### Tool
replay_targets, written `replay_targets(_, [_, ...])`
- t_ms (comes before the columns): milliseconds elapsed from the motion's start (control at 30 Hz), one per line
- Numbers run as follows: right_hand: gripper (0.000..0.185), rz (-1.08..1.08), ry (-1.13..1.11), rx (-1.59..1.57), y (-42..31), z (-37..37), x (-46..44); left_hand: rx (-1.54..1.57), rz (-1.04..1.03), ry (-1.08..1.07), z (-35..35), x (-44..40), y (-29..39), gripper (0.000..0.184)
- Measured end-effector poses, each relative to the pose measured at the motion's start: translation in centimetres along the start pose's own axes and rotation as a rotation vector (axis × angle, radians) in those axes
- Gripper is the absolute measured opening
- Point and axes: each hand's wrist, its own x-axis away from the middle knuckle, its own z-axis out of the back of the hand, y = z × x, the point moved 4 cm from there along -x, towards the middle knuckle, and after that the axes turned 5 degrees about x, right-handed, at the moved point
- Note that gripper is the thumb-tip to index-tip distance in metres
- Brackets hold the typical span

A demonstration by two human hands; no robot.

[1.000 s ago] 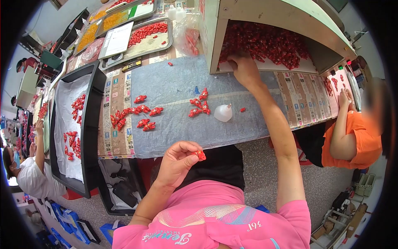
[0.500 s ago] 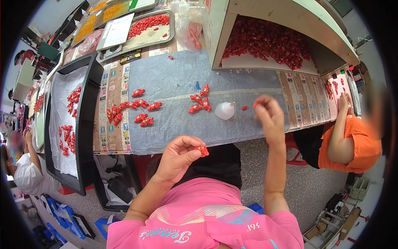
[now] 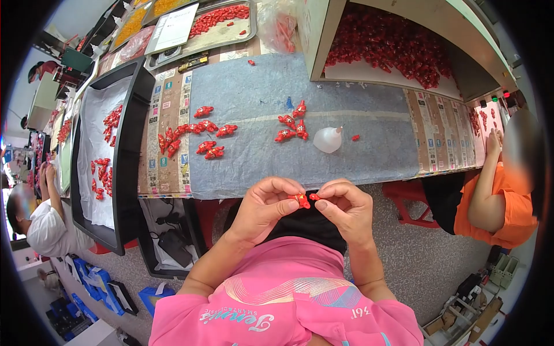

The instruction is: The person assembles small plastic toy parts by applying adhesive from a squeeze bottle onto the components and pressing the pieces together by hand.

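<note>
In front of my pink shirt, my left hand (image 3: 266,206) pinches a small red figurine (image 3: 300,200) with gold marks between thumb and fingers. Close beside it, my right hand (image 3: 348,209) pinches a smaller red piece (image 3: 314,196); whether the two parts touch I cannot tell. Beyond my hands, a translucent white dropper bottle (image 3: 328,140) rests on the blue cloth (image 3: 259,164), with another small red piece (image 3: 355,138) to its right. A cluster of red figurines (image 3: 301,129) lies left of the bottle, and more figurines (image 3: 213,152) lie farther left.
A black tray (image 3: 122,173) lined with white holds red figurines at left. At the back stand a metal tray (image 3: 252,26) of red pieces and an open-fronted box (image 3: 316,52) heaped with them. Co-workers sit on both sides, one in an orange shirt (image 3: 490,210).
My right hand has come from the cloth beside the bottle, bringing a small red piece down to the figurine in my left hand. The view has shifted slightly.
</note>
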Motion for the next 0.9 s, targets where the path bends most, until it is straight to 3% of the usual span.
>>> replay_targets(567, [0.013, -0.002, -0.068, 0.114, -0.6, -0.3, -0.1, -0.145, -0.029, 0.028, 0.1, 0.1, 0.4, 0.015])
replay_targets(900, [0.013, 0.197, -0.096, 0.34, -1.4, -0.5, -0.2, -0.26, -0.064, 0.044, 0.3, 0.5, 0.5, 0.019])
